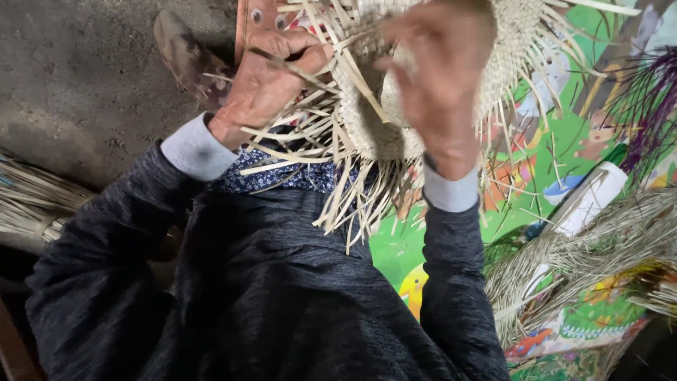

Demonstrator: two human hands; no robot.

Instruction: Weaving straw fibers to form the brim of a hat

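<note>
Now | my left hand (264,81) pinches loose straw strips (310,134) to keep them taut | right hand (441,70) grip closed on the half-woven straw piece (381,134), raised over my lap above the colourful mat (564,169) | motion blur hides the fingertips.

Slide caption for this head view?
Both hands, left hand and right hand, grip loose strips of a half-woven pale straw basket above a colourful mat.

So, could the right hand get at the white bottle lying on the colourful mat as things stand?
Probably yes. The right hand is on the woven straw piece, and the white bottle lies to its right on the mat, with only loose straw strands between.
</note>
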